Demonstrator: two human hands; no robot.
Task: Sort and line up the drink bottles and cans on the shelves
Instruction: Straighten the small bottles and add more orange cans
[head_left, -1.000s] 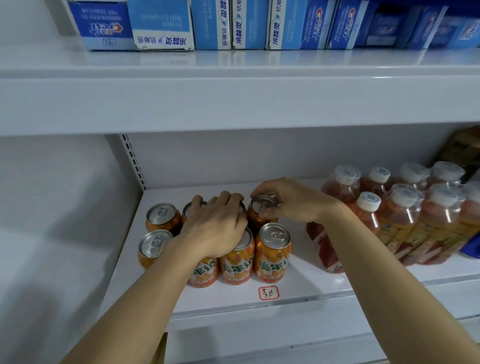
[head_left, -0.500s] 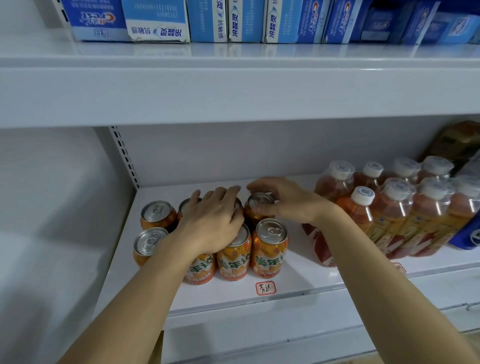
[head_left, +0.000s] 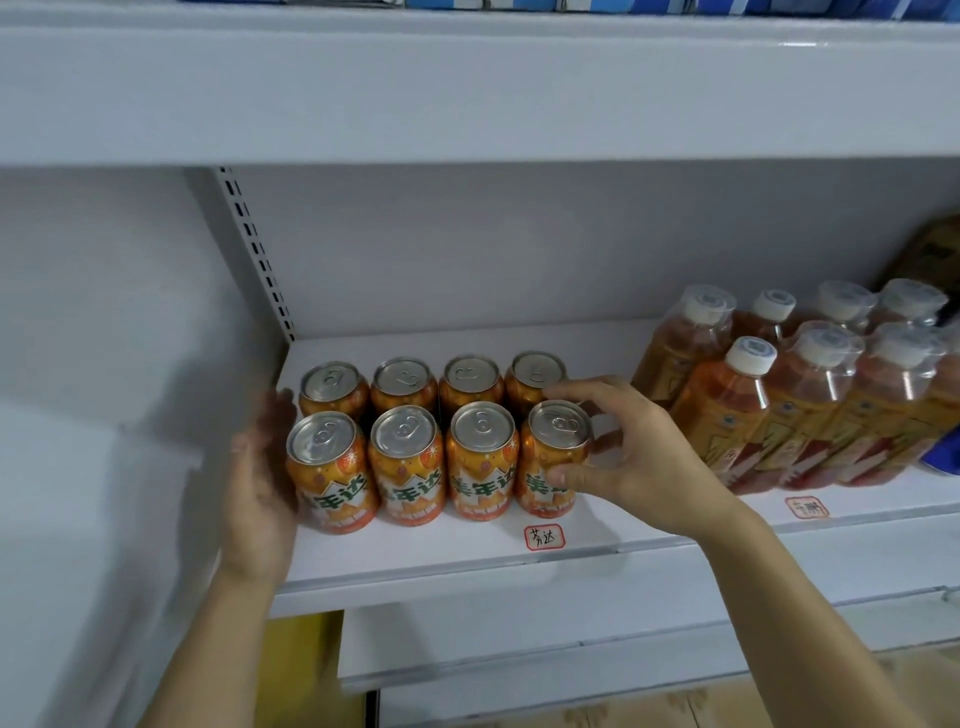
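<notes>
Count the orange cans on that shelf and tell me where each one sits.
8 orange cans, none seemingly hidden. Front row of four: beside the left hand, two in the middle, one in the right hand. Back row of four directly behind them.

The white shelf (head_left: 467, 551) holds eight orange cans (head_left: 410, 462), standing up in two neat rows of four, side by side. To the right, well apart from the cans, stand bottles of orange-brown drink (head_left: 810, 405) with white caps, packed close together. Two small labels with red edges are stuck near the front edge: one (head_left: 544, 537) by the cans, one (head_left: 806, 507) by the bottles.
</notes>
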